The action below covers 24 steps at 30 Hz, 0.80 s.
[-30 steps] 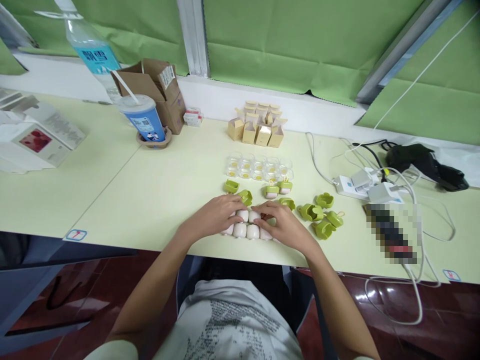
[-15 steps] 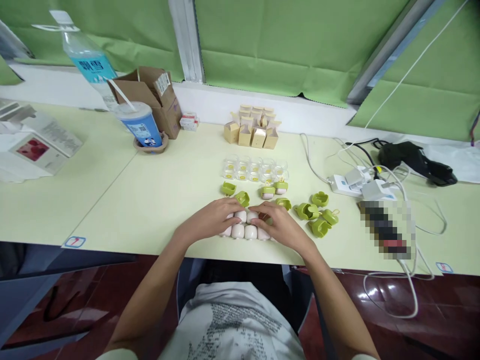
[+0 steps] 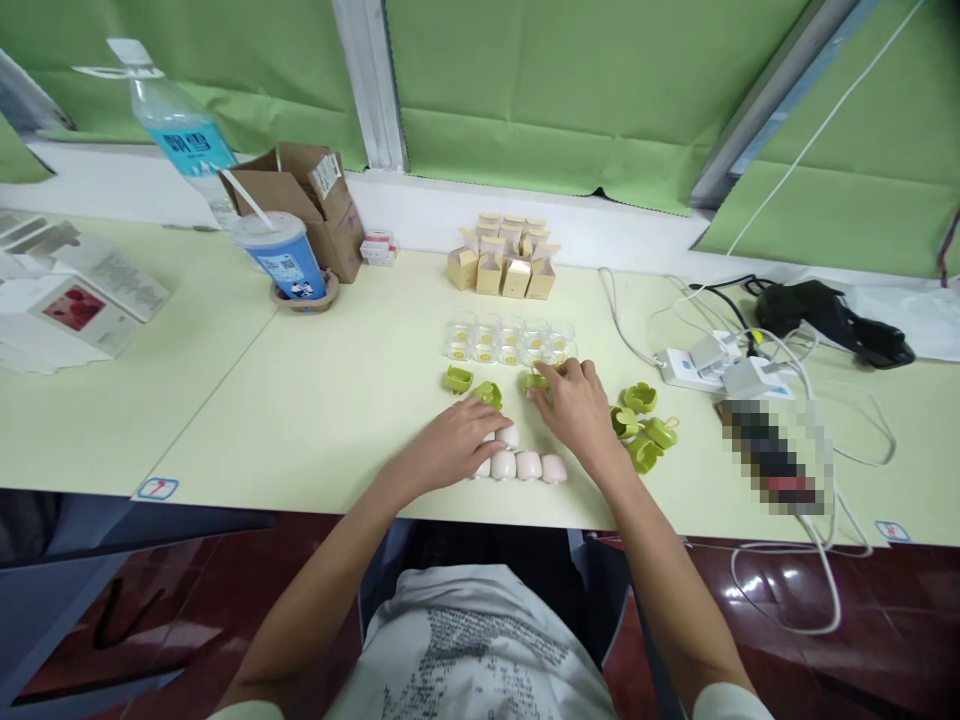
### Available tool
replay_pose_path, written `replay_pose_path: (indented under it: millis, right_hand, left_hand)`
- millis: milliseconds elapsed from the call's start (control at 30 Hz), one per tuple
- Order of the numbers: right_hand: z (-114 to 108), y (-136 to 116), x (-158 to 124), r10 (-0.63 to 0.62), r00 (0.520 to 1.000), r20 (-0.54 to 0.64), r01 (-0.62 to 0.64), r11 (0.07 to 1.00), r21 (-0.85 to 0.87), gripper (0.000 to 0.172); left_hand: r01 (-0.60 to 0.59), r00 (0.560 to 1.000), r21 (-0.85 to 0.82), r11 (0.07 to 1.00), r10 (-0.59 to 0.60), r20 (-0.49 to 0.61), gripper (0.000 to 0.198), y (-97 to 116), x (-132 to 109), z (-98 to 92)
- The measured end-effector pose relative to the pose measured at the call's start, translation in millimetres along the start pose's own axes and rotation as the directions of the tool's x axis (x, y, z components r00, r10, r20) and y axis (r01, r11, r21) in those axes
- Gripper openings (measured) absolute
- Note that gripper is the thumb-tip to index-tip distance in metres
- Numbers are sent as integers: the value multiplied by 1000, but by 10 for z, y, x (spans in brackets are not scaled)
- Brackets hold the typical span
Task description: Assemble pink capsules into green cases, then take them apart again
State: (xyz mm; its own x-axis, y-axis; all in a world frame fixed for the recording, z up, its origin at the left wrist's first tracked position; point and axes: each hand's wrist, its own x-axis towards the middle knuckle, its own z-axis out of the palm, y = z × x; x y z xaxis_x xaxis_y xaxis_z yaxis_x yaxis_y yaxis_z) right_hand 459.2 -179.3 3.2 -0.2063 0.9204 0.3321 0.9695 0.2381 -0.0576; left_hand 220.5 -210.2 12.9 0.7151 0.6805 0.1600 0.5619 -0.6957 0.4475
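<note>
My left hand [image 3: 450,445] curls over the back row of small egg-like pieces, thumb and fingers closed around a white rounded piece [image 3: 508,437]. In front of it stands a row of similar pieces, white to pale pink, including a pink piece [image 3: 529,466]. My right hand [image 3: 576,405] pinches a green-capped piece [image 3: 535,382] farther back; its fingers partly cover it. Left of that lie two loose green petal-edged caps [image 3: 457,379]. More green caps [image 3: 641,455] are clustered right of my right hand.
Clear plastic cups with yellow stickers [image 3: 510,338] stand behind the caps, and small open cardboard boxes [image 3: 502,270] farther back. A blue drink cup [image 3: 289,265], brown carton [image 3: 322,215] and water bottle [image 3: 187,140] are at left. A power strip [image 3: 690,370] with cables lies right.
My right hand has left the white pieces and moved back to the green-capped piece. The pink pieces at the row's right end are now uncovered. My left hand has shifted slightly right.
</note>
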Motion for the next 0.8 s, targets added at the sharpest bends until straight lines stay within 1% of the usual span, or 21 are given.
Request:
replay_pose_path:
  millis: [67, 133, 233, 367, 433, 500, 567, 633, 733, 800]
  right_hand:
    - [39, -23, -7, -18, 1000, 7, 18, 1000, 14, 40]
    - [57, -39, -21, -39, 999, 2, 39, 999, 33, 40]
    - [59, -48, -29, -43, 999, -2, 43, 998, 44, 39]
    - [51, -59, -20, -21, 999, 24, 20, 999, 36, 38]
    - [52, -67, -18, -14, 999, 30, 13, 999, 36, 37]
    - [55, -72, -19, -9, 1000, 10, 9, 999, 52, 35]
    - [58, -72, -23, -3, 999, -48, 8, 995, 101, 35]
    - [55, -64, -26, 14, 989, -147, 17, 978, 209, 38]
    - [29, -53, -25, 57, 941, -333, 89, 909, 408, 39]
    - [-11, -53, -25, 78, 901, -427, 147, 871, 469, 37]
  left_hand:
    - [21, 999, 48, 999, -19, -48, 31, 24, 38, 69]
    - [34, 997, 66, 997, -29, -65, 30, 39, 72, 115]
    - [32, 999, 64, 997, -30, -34, 26, 55, 107, 133]
    - [46, 999, 51, 998, -46, 6, 23, 75, 120, 119]
    - [58, 998, 50, 997, -59, 12, 21, 78, 120, 115]
    - [57, 998, 59, 997, -57, -8, 19, 75, 121, 111]
    - [53, 997, 73, 996, -49, -54, 18, 66, 122, 100]
    - [53, 996, 67, 996, -48, -78, 17, 56, 121, 82]
    - [55, 998, 34, 998, -53, -42, 14, 52, 114, 56]
    - [61, 998, 18, 998, -60, -21, 15, 61, 105, 48]
